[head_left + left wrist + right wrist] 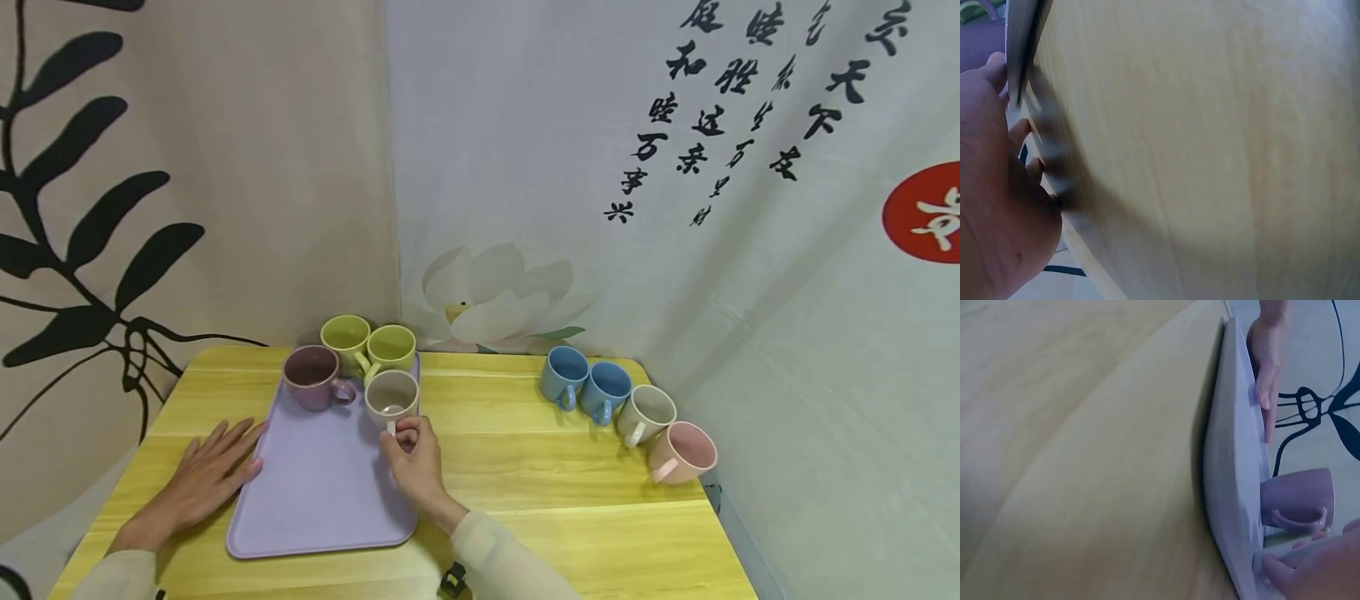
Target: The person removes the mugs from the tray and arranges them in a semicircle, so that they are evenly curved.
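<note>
By its handle, my right hand (416, 467) pinches an off-white mug (392, 398) over the back right part of a lavender tray (322, 492). Fingers of my left hand (208, 473) lie straight on the table, with the thumb against the tray's left edge. A mauve mug (309, 385) stands upright at the tray's back left, its handle toward the off-white mug. Two green mugs (347, 335) sit side by side behind these. In the right wrist view, the mauve mug (1294, 494) rises from the tray just beyond my right hand (1325, 569).
On the table's right side, two blue mugs (564, 373), another off-white mug (649, 410) and a pink mug (684, 450) form a slanting row along the edge. A printed curtain (510, 167) hangs behind the wooden table (555, 533). A small black object (453, 578) is by the right sleeve.
</note>
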{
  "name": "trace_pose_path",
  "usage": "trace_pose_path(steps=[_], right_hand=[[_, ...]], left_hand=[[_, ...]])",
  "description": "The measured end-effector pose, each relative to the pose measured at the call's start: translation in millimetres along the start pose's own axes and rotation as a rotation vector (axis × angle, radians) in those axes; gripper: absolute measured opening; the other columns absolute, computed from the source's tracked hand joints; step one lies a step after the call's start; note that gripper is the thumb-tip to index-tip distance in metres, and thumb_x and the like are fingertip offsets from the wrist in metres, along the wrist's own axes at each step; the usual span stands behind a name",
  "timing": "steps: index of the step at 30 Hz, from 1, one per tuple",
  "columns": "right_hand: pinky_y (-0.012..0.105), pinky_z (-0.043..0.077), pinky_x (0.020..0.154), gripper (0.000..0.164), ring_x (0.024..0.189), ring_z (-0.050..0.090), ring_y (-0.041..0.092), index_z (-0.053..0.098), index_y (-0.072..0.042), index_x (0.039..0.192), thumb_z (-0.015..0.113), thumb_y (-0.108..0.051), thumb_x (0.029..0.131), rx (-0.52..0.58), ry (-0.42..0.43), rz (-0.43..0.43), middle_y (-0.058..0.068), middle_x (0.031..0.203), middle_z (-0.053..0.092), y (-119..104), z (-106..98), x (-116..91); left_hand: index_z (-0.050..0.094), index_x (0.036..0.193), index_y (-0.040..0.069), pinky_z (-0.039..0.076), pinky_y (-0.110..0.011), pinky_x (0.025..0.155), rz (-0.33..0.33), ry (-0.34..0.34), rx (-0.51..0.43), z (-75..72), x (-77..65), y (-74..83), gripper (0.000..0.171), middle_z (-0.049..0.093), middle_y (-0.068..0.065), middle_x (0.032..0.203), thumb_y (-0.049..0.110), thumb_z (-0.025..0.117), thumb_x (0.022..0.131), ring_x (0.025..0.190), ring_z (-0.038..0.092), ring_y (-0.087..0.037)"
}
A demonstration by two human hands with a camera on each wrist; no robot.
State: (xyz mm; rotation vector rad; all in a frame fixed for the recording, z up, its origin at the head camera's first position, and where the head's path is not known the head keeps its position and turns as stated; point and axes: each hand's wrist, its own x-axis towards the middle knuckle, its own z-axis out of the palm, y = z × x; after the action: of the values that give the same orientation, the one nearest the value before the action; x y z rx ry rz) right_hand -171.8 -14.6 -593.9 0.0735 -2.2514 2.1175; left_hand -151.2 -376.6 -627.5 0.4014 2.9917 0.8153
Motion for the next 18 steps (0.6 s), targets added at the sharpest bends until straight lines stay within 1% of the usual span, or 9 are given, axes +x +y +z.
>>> trace_pose_path(steps=[4, 8, 14, 18], right_hand=[[0.014, 0.054, 0.069, 0.023, 0.077, 0.064, 0.0, 0.068, 0.001, 0.114, 0.082, -0.011, 0.101, 0.013, 0.023, 0.021, 0.013, 0.09, 0.078, 0.0, -7.3, 2.8], [0.015, 0.054, 0.064, 0.021, 0.072, 0.064, 0.0, 0.071, 0.002, 0.109, 0.084, -0.011, 0.1, 0.02, 0.047, 0.024, 0.013, 0.086, 0.078, 0.1, -12.0, 4.8], [0.016, 0.052, 0.059, 0.017, 0.064, 0.064, 0.0, 0.072, -0.002, 0.102, 0.085, -0.013, 0.098, -0.033, 0.089, 0.037, 0.006, 0.079, 0.076, -0.5, -16.4, 7.0], [0.016, 0.052, 0.057, 0.017, 0.063, 0.065, 0.001, 0.072, -0.004, 0.099, 0.086, -0.015, 0.098, -0.046, 0.093, 0.039, 0.005, 0.077, 0.077, 0.5, -19.4, 7.3]], left_hand=[[0.03, 0.18, 0.022, 0.003, -0.096, 0.122, -0.008, -0.005, -0.009, 0.4, 0.4, -0.1, 0.068, 0.03, -0.038, 0.179, 0.043, 0.052, 0.12, 0.164, 0.016, -0.075], [0.03, 0.18, 0.022, 0.001, -0.096, 0.123, -0.012, -0.008, -0.016, 1.0, 0.5, -0.4, 0.067, 0.029, -0.038, 0.18, 0.043, 0.051, 0.12, 0.164, 0.015, -0.074], [0.03, 0.18, 0.022, 0.002, -0.096, 0.123, -0.005, -0.004, -0.008, 0.4, 0.5, -0.7, 0.067, 0.03, -0.037, 0.18, 0.042, 0.051, 0.12, 0.165, 0.014, -0.074], [0.03, 0.18, 0.021, 0.002, -0.095, 0.123, -0.007, -0.005, -0.01, 0.1, 0.9, 0.6, 0.067, 0.03, -0.038, 0.179, 0.042, 0.051, 0.12, 0.164, 0.015, -0.074]])
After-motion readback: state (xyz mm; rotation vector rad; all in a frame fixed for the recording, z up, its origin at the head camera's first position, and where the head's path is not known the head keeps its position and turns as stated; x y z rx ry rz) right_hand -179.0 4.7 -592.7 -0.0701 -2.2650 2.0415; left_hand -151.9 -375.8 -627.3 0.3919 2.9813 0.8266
